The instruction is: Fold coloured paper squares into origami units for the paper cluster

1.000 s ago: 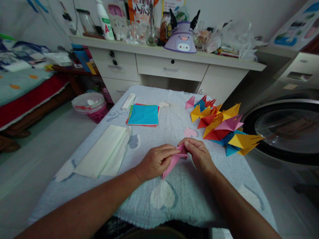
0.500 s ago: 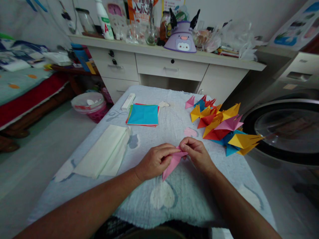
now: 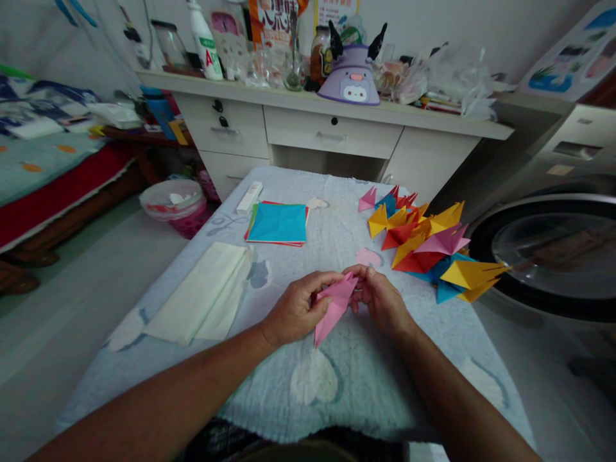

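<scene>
A pink folded origami paper (image 3: 334, 307) is held above the cloth near the table's front middle, with one long point aimed down toward me. My left hand (image 3: 301, 307) is closed on its left side, thumb on top. At the upper right end of the paper, my right hand (image 3: 380, 298) has its fingers curled around the tip; the fingertips are partly hidden behind it. To the right lies a group of folded paper cranes (image 3: 418, 240) in yellow, red, blue and pink. Beyond my left hand sits a stack of square coloured paper (image 3: 279, 222), blue on top.
A pale folded cloth or paper sheet (image 3: 202, 295) lies on the left of the cloth-covered table (image 3: 260, 398). Behind the paper stack is a small white box (image 3: 249, 197). A white desk (image 3: 332, 131) stands beyond, a washing machine (image 3: 568, 154) at right, a lined bin (image 3: 173, 202) at left.
The pink paper has turned so that more of its broad face shows. My right hand's fingers have shifted from pinching on top to curling around the paper's upper end.
</scene>
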Demonstrator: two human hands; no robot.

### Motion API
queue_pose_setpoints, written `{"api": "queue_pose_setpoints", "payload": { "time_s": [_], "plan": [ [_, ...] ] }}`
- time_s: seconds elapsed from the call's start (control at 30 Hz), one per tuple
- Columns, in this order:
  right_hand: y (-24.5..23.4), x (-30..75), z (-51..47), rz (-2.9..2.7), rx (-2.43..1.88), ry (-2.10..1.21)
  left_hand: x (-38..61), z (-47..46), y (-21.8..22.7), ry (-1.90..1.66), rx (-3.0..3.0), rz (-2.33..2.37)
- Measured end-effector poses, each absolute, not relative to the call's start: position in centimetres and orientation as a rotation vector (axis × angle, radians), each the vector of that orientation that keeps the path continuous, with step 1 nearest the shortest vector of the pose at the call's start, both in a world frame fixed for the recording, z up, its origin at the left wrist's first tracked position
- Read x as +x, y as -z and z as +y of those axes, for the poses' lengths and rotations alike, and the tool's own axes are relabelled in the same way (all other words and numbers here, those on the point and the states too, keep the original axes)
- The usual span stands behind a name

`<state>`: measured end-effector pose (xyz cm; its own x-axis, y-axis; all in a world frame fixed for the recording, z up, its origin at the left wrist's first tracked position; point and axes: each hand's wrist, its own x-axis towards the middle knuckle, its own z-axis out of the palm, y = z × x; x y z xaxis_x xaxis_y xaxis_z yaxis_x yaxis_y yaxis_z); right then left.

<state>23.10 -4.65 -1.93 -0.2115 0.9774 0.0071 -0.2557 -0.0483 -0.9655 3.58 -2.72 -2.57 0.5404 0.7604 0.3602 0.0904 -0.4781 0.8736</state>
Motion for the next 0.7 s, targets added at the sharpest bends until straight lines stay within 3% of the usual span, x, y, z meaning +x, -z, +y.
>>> {"api": "queue_pose_setpoints", "payload": {
  "time_s": [0.7],
  "plan": [
    [1.8,21.9,-4.9,-1.292,-1.048,-1.528,4.0,-1.4,2.5,-0.963,1.311,0.803]
  ]
}}
